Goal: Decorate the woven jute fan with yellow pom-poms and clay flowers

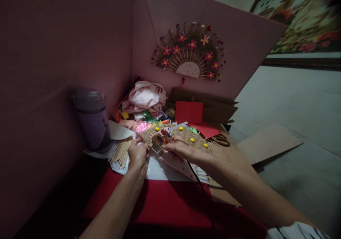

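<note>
A half-round fan of sticks woven with brown twine [198,134] lies in front of me, with several yellow dots on it. My left hand [137,153] pinches the fan's left edge. In my right hand [183,149] is a glue gun [164,136] with a patterned body and a small orange light, held over the twine. A pale glue stick [179,125] pokes out of its back, and a black cord [195,177] hangs below. The fan's base has white cloth with pink spots [179,162], partly hidden by my right hand and forearm.
Bundled thin sticks [122,153] lie left, beside a purple flask [93,121]. Behind are crumpled pink cloth [146,97], red paper [188,112], brown cardboard [210,107] and scissors [222,139]. A finished-looking flowered fan [190,52] hangs on the pink board.
</note>
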`<action>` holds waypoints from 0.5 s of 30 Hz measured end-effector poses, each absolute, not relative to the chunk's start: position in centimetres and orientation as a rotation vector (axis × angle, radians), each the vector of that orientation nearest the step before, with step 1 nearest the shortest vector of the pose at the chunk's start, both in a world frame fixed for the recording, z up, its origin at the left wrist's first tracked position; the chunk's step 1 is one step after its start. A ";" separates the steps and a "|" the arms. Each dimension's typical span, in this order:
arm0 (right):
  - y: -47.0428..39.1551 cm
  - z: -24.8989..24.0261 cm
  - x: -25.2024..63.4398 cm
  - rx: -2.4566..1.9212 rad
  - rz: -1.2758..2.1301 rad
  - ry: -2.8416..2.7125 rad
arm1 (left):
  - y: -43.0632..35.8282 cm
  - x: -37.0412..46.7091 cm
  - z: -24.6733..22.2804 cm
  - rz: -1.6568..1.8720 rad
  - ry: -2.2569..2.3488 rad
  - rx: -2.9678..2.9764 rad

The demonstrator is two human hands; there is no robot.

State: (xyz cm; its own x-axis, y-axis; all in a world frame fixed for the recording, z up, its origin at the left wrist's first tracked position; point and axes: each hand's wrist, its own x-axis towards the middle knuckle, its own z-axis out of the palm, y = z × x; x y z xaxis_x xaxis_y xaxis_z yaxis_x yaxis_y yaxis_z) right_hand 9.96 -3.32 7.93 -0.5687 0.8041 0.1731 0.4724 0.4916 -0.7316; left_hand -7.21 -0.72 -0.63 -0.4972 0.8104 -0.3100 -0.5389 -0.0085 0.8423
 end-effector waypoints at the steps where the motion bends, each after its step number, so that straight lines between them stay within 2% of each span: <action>1: -2.6 7.6 9.1 -1.066 0.902 -2.231 | -0.7 -7.2 -0.6 1.700 1.248 0.323; 9: -0.6 6.6 7.0 -1.276 1.247 -2.059 | -0.7 -7.2 -0.7 1.689 1.260 0.317; 15: -2.1 8.5 7.2 -1.346 1.196 -2.062 | -0.7 -7.2 -0.5 1.678 1.252 0.310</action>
State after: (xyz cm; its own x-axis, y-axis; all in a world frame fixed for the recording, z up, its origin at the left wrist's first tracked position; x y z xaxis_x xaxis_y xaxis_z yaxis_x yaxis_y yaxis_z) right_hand 7.20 -2.07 8.50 -0.4553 0.8828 -0.1156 0.5387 0.1698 -0.8252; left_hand -7.17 -0.71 -0.50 -0.4864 0.8092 -0.3296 -0.5463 0.0127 0.8375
